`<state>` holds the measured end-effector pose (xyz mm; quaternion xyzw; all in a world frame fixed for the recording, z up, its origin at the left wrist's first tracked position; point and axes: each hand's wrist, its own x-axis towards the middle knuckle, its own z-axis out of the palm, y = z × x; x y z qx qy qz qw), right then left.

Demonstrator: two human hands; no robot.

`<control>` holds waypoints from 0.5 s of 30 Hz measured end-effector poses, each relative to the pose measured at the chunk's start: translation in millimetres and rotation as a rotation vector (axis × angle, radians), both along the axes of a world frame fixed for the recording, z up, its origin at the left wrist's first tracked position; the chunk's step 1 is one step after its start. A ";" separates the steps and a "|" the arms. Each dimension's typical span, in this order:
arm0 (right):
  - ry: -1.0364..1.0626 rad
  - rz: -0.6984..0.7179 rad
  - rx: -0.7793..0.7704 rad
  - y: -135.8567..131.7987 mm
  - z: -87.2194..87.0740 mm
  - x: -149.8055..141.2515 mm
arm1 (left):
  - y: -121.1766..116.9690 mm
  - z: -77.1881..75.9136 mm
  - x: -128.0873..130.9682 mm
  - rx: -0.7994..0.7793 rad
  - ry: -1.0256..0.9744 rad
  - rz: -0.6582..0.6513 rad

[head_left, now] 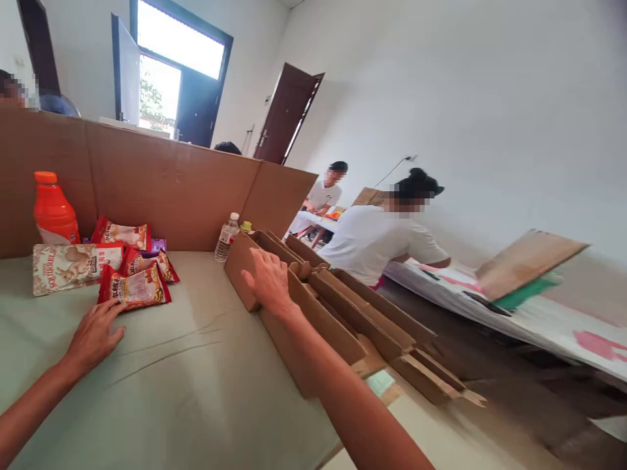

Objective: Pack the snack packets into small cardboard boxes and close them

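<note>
My left hand [95,334], open and ungripping, touches the near edge of the front red packet [142,287], which lies just beyond its fingertips, long axis crosswise, well left of my right hand [269,281]. That one drapes over the cardboard rack [328,323]; whether it grips, I can't tell.

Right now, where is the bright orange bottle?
In the head view, the orange bottle stands at the far left of the table, against the cardboard wall, just behind the squirrel-print packet.

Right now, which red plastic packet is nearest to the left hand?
The frontmost packet: the left hand is at its edge; the other packets lie behind.
</note>
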<state>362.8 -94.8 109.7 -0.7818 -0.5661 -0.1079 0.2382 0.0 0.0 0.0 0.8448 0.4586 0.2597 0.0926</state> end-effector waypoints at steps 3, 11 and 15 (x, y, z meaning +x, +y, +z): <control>-0.044 -0.177 -0.069 12.6 11.1 25.9 | -8.0 -3.2 -3.3 0.030 0.025 0.013; -0.029 -0.100 -0.122 6.8 22.1 18.6 | -36.0 3.0 -45.9 0.113 -0.026 0.068; -0.018 0.115 -0.038 -36.6 25.8 -11.9 | -58.9 17.2 -58.3 0.012 -0.101 0.076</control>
